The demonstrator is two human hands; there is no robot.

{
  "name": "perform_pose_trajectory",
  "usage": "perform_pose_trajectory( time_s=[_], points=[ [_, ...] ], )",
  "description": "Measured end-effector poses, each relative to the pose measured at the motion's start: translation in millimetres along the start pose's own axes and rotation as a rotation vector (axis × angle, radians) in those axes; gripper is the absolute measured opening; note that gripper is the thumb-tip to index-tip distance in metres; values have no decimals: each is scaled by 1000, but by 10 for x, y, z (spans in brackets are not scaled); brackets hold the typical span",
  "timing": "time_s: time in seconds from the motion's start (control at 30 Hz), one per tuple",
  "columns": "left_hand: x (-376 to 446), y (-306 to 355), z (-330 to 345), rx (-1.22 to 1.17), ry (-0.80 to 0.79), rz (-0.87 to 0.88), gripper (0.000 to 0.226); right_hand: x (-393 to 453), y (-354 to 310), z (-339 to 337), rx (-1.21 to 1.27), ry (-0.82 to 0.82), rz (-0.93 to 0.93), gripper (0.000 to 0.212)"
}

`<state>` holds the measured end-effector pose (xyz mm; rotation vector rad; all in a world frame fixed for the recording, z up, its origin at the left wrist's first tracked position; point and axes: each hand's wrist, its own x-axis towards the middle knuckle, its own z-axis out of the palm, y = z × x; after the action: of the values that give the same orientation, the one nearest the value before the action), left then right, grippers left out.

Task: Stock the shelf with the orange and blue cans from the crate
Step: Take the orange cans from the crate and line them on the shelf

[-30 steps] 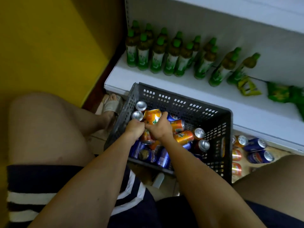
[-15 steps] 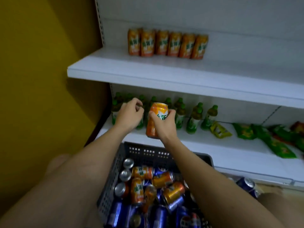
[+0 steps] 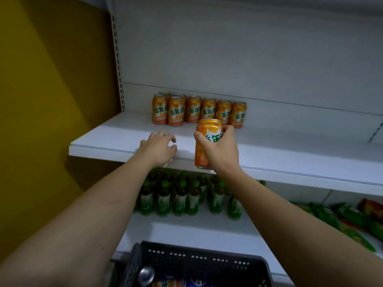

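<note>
At the upper shelf [image 3: 269, 160], an orange can [image 3: 204, 146] is raised in the right hand [image 3: 222, 150].
Fingers wrap it upright at the shelf's front edge; the left hand [image 3: 157, 149] hovers loose, holding nothing. Set down carelessly, it could knock the row of orange cans [image 3: 199, 110] or catch the lip and fall toward the crate [image 3: 199, 264].

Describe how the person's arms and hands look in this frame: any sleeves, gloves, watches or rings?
Both forearms are bare up to the frame edge, with no sleeves in view. The left hand and right hand wear no gloves. No watch, bracelet or ring shows on either wrist or on the visible fingers. The picture is slightly soft, so tiny marks cannot be judged.
</note>
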<state>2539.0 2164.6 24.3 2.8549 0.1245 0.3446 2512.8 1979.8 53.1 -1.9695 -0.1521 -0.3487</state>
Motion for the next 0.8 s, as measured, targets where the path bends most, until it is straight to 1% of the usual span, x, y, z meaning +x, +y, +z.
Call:
perform_pose_trajectory(
  time_s=[0.17, 0.27, 0.33, 0.4, 0.5, 0.63, 0.8],
  points=[
    [252, -27, 151, 60, -46, -4, 43, 263, 59, 72, 1, 9, 6, 63],
    [352, -30, 246, 117, -100, 22, 54, 410, 123, 143, 18, 0, -5, 63],
    [381, -52, 295, 152, -136, 52, 59, 538, 154, 205, 29, 9, -14, 66],
    [390, -82, 318, 151, -172, 63, 60, 661, 179, 270, 31, 26, -10, 70],
    [389, -90, 322, 149, -183, 60, 59, 878, 219, 376, 71, 20, -29, 72],
    [387, -62, 320, 176, -209, 75, 58, 1204, 244, 521, 105, -11, -5, 95],
    [412, -68, 342, 158, -214, 53, 59, 1668, 275, 814, 169, 5, 72, 90]
  ],
)
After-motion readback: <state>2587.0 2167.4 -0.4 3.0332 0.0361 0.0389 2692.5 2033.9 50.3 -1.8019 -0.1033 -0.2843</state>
